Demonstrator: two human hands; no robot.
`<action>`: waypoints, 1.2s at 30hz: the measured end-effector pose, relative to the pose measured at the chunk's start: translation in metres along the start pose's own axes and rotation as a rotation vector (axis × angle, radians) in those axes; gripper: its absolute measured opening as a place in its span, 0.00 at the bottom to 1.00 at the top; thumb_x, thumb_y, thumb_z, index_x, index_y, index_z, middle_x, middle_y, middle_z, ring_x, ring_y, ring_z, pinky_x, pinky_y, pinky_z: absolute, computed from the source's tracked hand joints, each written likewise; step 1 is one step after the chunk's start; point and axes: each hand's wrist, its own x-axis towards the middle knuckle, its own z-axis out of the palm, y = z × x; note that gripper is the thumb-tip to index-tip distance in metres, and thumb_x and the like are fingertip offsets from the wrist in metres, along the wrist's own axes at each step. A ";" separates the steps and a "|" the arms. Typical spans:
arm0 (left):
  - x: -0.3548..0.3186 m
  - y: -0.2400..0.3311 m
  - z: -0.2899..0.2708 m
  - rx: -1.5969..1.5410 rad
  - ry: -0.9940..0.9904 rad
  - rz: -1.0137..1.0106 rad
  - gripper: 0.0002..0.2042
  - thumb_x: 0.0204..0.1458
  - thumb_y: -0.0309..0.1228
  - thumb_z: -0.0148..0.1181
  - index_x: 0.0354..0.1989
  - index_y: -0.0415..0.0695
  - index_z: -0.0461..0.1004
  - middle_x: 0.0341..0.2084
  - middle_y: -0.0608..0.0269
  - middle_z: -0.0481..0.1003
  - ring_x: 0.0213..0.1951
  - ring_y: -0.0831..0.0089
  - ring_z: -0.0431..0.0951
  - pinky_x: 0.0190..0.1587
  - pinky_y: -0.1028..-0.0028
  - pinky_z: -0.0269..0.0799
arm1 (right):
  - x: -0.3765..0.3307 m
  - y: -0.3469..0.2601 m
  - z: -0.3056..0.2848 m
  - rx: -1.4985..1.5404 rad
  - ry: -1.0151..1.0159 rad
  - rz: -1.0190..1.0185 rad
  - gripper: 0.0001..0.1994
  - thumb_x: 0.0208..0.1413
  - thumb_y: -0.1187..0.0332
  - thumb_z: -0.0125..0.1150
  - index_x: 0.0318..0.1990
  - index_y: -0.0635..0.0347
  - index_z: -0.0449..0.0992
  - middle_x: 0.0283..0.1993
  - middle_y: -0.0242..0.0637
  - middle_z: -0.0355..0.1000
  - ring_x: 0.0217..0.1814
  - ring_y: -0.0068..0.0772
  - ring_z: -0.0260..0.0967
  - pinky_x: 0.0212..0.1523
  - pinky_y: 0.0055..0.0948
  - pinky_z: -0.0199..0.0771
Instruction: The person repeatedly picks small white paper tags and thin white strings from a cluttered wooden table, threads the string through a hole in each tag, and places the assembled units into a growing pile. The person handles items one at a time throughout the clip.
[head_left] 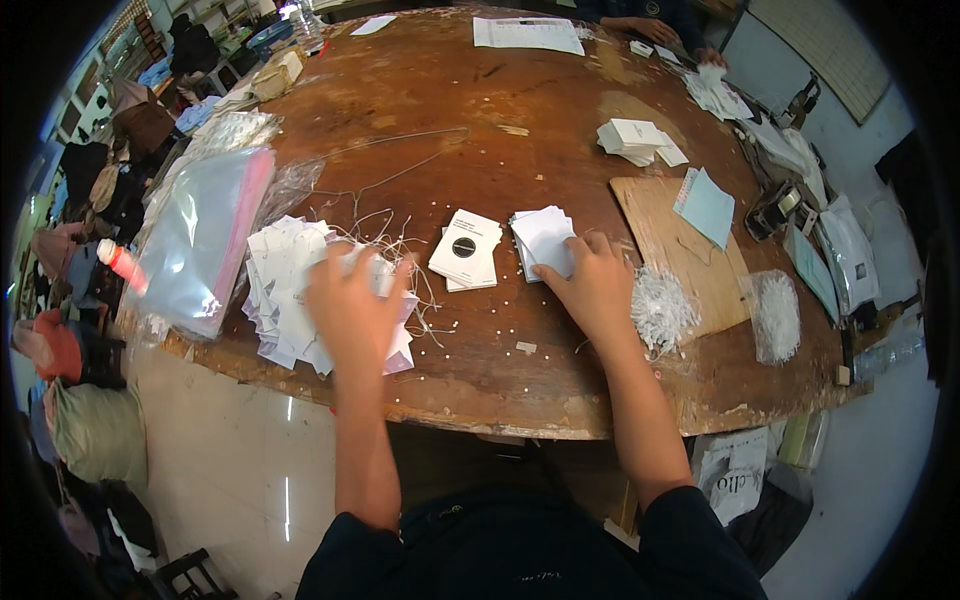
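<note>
My left hand [350, 300], somewhat blurred, is over a loose heap of white paper tags [285, 295]. Its thumb and fingers are spread, with tags showing between them; whether a fingertip touches one is unclear. White strings [425, 315] trail from the heap's right side. My right hand [595, 285] grips a small stack of blank white cards [541, 243], thumb at the near edge and fingers along the right side. Between my hands lies another stack of white cards [465, 245], the top one printed with a black circle.
Clear plastic bags [210, 240] lie left of the heap. Right of my right hand are a bundle of white strings [662, 310], a wooden board [690, 260] and a bagged bundle [775, 315]. More white cards [632, 138] sit farther back. Another person's hand [655, 30] rests at the far edge.
</note>
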 end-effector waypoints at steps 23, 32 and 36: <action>0.020 0.078 0.048 -0.041 -0.412 -0.043 0.21 0.50 0.44 0.70 0.43 0.40 0.79 0.37 0.53 0.82 0.37 0.53 0.84 0.37 0.59 0.80 | -0.009 -0.004 -0.001 0.057 0.047 -0.022 0.21 0.51 0.55 0.71 0.46 0.60 0.82 0.55 0.46 0.74 0.58 0.50 0.69 0.52 0.49 0.70; 0.021 0.074 0.047 -0.090 -0.363 -0.040 0.18 0.51 0.43 0.70 0.40 0.39 0.79 0.34 0.51 0.83 0.35 0.50 0.84 0.35 0.58 0.79 | -0.010 -0.002 -0.001 0.075 0.046 -0.029 0.21 0.51 0.55 0.71 0.46 0.61 0.81 0.55 0.47 0.73 0.57 0.50 0.69 0.52 0.48 0.69; 0.018 0.073 0.048 -0.138 -0.341 -0.030 0.19 0.51 0.42 0.70 0.41 0.39 0.80 0.35 0.50 0.83 0.36 0.50 0.84 0.36 0.58 0.79 | -0.010 -0.003 -0.001 0.078 0.052 -0.032 0.21 0.51 0.55 0.71 0.46 0.61 0.81 0.55 0.47 0.73 0.57 0.49 0.69 0.52 0.48 0.69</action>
